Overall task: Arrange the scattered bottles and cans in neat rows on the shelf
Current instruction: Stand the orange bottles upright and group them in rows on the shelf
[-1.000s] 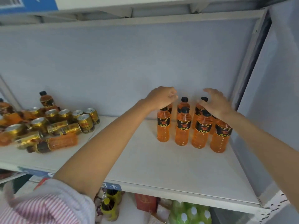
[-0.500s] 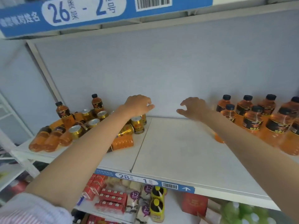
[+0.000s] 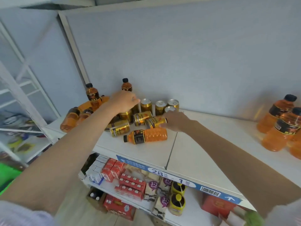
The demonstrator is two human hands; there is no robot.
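On the white shelf [image 3: 203,144], gold cans and orange drink bottles lie jumbled at the left. Several cans [image 3: 160,106] stand by the back wall and three cans [image 3: 119,129] lie on their sides. One orange bottle [image 3: 146,136] lies in front, cap to the left. Two bottles [image 3: 92,95] stand at the back and others [image 3: 70,119] lie at the far left. My left hand [image 3: 123,101] hangs curled over a standing can [image 3: 125,115]; its grip is hidden. My right hand [image 3: 175,120] touches the end of a lying can [image 3: 155,122] with its fingers apart.
Upright orange bottles [image 3: 280,124] stand grouped at the shelf's right end. A metal post [image 3: 73,51] bounds the shelf on the left. The shelf below holds red cartons [image 3: 132,185] and yellow-capped bottles [image 3: 177,201].
The view has swung left from the upright bottles to the jumbled pile. Both hands have moved left and forward onto the cans.
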